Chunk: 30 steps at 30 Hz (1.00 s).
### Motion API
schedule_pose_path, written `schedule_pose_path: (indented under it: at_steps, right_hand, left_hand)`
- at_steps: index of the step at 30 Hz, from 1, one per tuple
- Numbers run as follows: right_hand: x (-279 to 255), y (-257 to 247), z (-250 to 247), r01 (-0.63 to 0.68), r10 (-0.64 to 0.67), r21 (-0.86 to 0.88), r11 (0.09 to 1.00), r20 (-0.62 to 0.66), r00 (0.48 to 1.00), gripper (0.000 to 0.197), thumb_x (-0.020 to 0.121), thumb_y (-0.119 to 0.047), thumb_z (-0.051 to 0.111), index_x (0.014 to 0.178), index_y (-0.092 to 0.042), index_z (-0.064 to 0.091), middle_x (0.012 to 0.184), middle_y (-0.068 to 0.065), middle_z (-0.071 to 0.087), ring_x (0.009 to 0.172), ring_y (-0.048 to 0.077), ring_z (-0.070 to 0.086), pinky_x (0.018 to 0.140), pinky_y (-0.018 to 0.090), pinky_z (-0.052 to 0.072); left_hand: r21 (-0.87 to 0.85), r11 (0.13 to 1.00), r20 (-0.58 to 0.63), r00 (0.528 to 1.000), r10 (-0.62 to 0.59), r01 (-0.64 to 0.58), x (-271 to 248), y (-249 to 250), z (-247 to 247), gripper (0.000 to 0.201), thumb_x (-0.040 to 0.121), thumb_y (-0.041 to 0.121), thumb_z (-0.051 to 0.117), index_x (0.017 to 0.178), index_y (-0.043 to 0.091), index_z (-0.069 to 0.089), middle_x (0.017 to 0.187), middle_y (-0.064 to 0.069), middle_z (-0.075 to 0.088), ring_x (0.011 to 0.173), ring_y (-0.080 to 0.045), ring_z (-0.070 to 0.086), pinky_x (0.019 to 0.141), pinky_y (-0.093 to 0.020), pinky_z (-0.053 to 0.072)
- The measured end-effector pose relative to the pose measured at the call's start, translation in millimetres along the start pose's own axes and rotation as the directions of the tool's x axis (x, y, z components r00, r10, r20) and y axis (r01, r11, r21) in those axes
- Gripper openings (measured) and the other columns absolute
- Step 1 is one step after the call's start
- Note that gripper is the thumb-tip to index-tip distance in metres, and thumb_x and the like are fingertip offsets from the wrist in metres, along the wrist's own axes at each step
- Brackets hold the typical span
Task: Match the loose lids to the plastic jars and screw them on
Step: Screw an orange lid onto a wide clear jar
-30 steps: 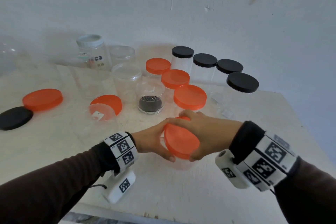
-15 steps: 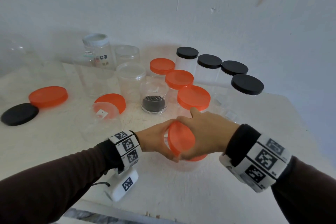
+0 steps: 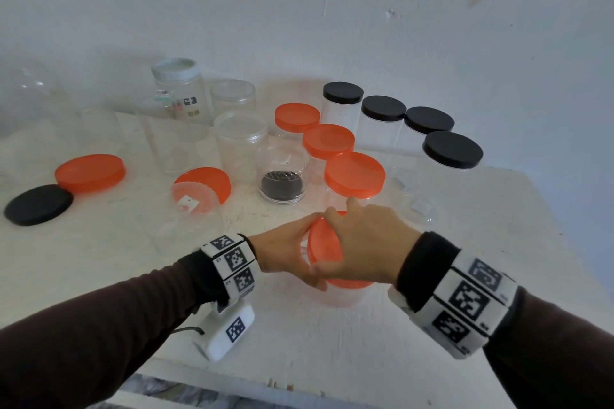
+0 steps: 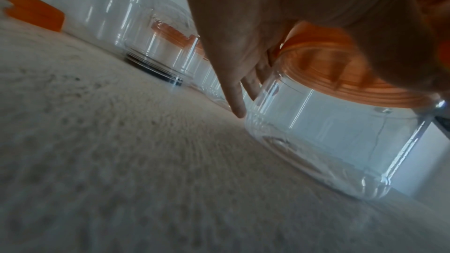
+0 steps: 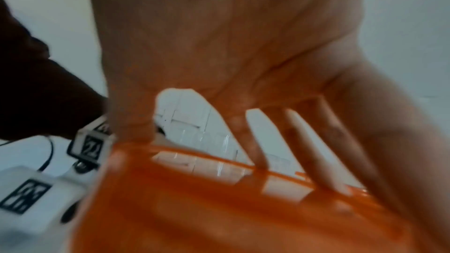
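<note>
RIGHT: right hand (image 3: 362,242) fingers curled on orange lid (image 3: 324,247), tilted over clear jar (image 4: 328,138) near surface (image 3: 332,359) front | LEFT: left hand (image 3: 282,252) gripped jar | RISK: tilt could cross-thread; lid would jam

Bare room: white wall (image 3: 432,10), rough table (image 3: 99,259)

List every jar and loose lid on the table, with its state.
Front clear jar: upright, orange lid on, gripped by right hand; left hand holds the jar.
Three orange-lidded jars: closed.
Four black-lidded jars: closed.
Jar over black lid: upside down.
Loose orange lids: two, flat.
Loose black lid: flat.
</note>
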State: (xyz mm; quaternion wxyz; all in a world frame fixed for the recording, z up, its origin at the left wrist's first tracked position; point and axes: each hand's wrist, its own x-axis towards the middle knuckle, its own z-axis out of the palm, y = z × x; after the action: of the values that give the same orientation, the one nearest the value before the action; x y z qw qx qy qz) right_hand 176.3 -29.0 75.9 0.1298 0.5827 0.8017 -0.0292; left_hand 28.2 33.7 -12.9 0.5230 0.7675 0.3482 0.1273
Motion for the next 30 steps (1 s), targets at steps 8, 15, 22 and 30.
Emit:
schedule_pose_path:
  at_steps: [8, 15, 22, 30]
  right_hand:
    - [-2.3, 20.2, -11.2, 0.208, -0.228, 0.130, 0.969, 0.160, 0.960, 0.088, 0.070, -0.044, 0.074, 0.139, -0.048, 0.019, 0.132, -0.004, 0.029, 0.109, 0.020, 0.041, 0.082, 0.029, 0.041]
    - [-1.9, 13.4, -4.9, 0.085, -0.088, 0.029, 0.996, 0.122, 0.989, 0.090, 0.073, -0.068, 0.059, 0.144, -0.034, 0.015, 0.141, 0.005, 0.029, 0.116, 0.026, 0.043, 0.087, 0.036, 0.043]
    - [-2.6, 13.6, -6.1, 0.129, -0.134, 0.093, 0.987, 0.054, 0.989, 0.079, 0.070, -0.062, 0.065, 0.137, -0.040, 0.029, 0.109, -0.002, 0.036, 0.090, 0.019, 0.046, 0.075, 0.030, 0.043]
    - [-7.0, 20.1, -4.8, 0.191, -0.214, 0.132, 0.973, 0.185, 0.959, 0.091, 0.074, -0.051, 0.069, 0.143, -0.044, 0.009, 0.147, -0.005, 0.014, 0.128, 0.027, 0.029, 0.099, 0.041, 0.039]
  left_hand:
    - [0.013, 1.000, -0.008, 1.000, 0.009, -0.008, 0.2, -0.7, 1.4, 0.094, 0.058, 0.011, 0.087, 0.131, 0.033, 0.033, 0.127, 0.021, 0.044, 0.120, 0.002, 0.042, 0.098, -0.011, 0.034]
    - [-0.014, 1.000, -0.001, 1.000, -0.008, 0.008, -0.7, -1.0, 0.5, 0.101, 0.052, 0.022, 0.089, 0.133, 0.029, 0.031, 0.127, 0.013, 0.048, 0.119, -0.002, 0.046, 0.098, -0.015, 0.039]
    - [-0.013, 1.000, -0.007, 1.000, 0.011, -0.011, -2.7, 0.4, 1.3, 0.100, 0.051, 0.023, 0.087, 0.134, 0.028, 0.032, 0.129, 0.015, 0.045, 0.120, 0.001, 0.044, 0.097, -0.010, 0.036]
    - [-0.005, 1.000, 0.010, 1.000, 0.007, -0.007, -1.6, 0.2, 0.0, 0.095, 0.056, 0.016, 0.087, 0.130, 0.033, 0.029, 0.124, 0.023, 0.042, 0.113, 0.013, 0.042, 0.094, -0.010, 0.037]
